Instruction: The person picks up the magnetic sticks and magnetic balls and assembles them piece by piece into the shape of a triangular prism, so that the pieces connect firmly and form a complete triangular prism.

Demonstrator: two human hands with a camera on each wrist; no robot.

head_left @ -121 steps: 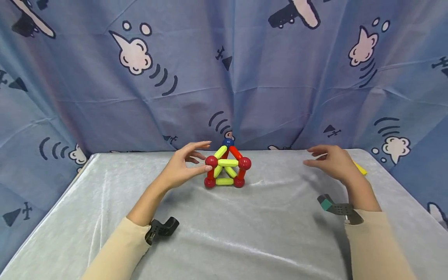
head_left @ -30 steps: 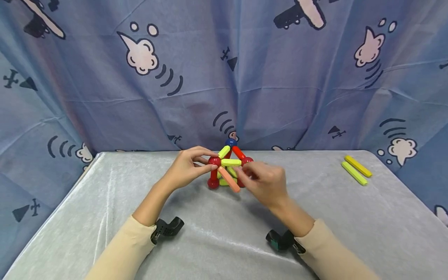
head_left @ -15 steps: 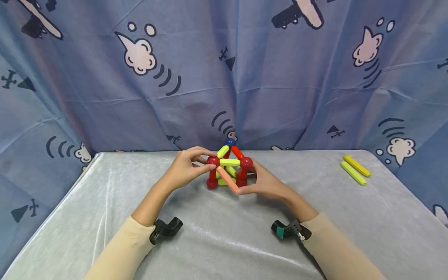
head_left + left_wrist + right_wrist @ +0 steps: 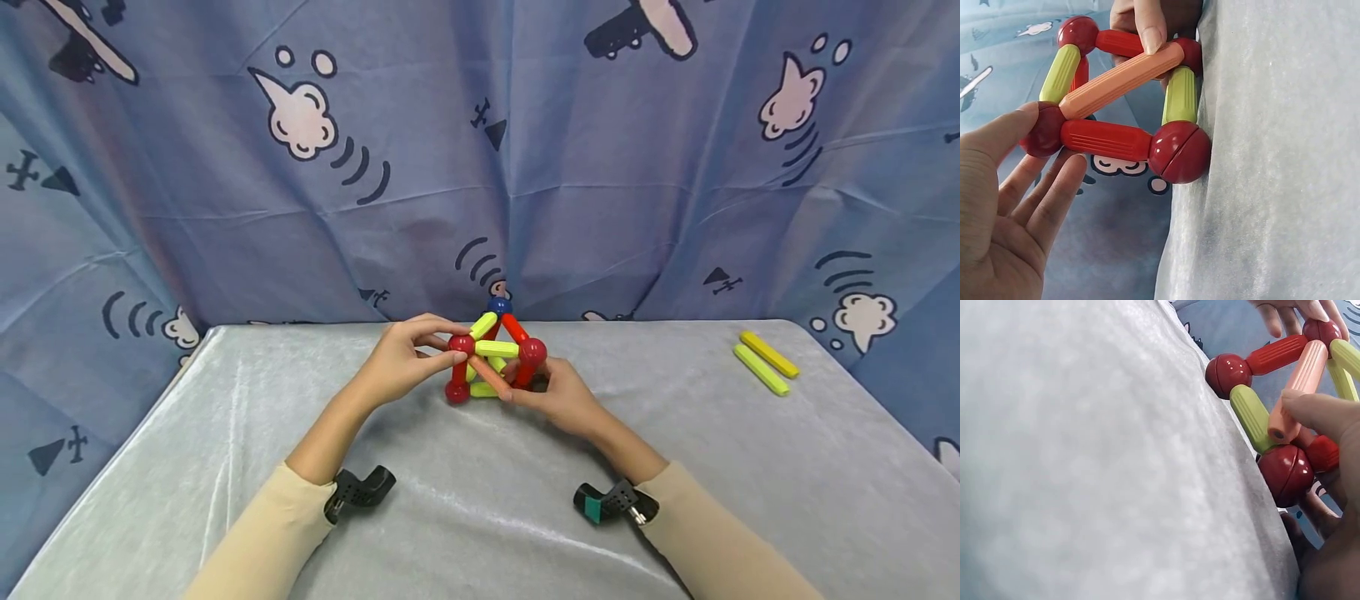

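A frame of magnetic rods and balls stands at the table's far edge in the head view, with a blue ball (image 4: 500, 307) on top at the back. My left hand (image 4: 397, 367) pinches its upper-left red ball (image 4: 461, 344) between thumb and fingers. From that ball an orange magnetic rod (image 4: 489, 375) slants down across the front face. The thumb of my right hand (image 4: 564, 402) presses the rod's lower part, its other fingers behind the frame. In the right wrist view the orange rod's (image 4: 1300, 390) free end lies close over the lower-right red ball (image 4: 1286, 474).
On the right of the table lie a yellow rod (image 4: 769, 354) and a lime rod (image 4: 761, 369), side by side. A patterned blue curtain (image 4: 480, 167) hangs just behind the far edge. The grey tablecloth (image 4: 480, 517) has low creases.
My right hand has come from the right side to the frame, where the orange rod now sits. Over the last half second the rod's lower end moved in toward the frame. My left hand stays put.
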